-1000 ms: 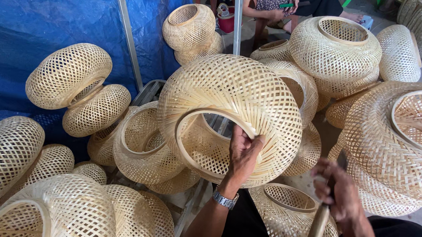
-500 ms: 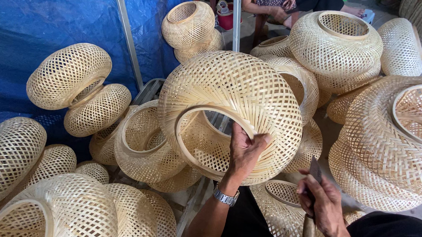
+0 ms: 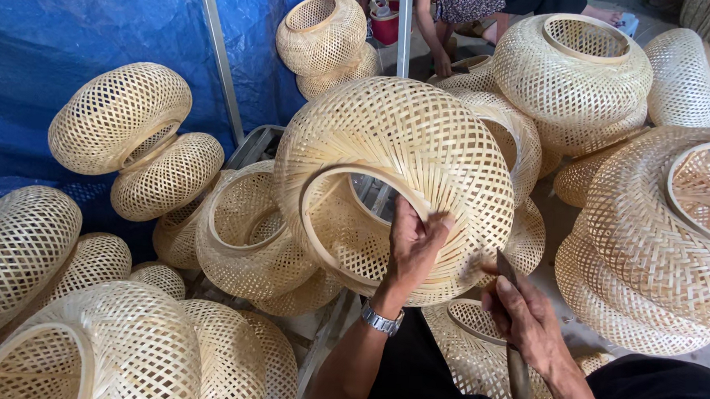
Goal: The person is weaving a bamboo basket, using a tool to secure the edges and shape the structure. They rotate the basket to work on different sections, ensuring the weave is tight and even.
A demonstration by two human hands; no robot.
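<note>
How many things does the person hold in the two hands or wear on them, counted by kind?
1 woven bamboo shade, gripped at its rim by the left hand
1 knife, held in the right hand
1 wristwatch, on the left wrist
Total: 3

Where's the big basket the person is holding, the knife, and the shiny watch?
woven bamboo basket (image 3: pixel 408 137), head view, on its rounded woven side.
knife (image 3: pixel 505 270), head view, on the blade above the right hand.
wristwatch (image 3: pixel 380 320), head view, on the metal band at the left wrist.
</note>
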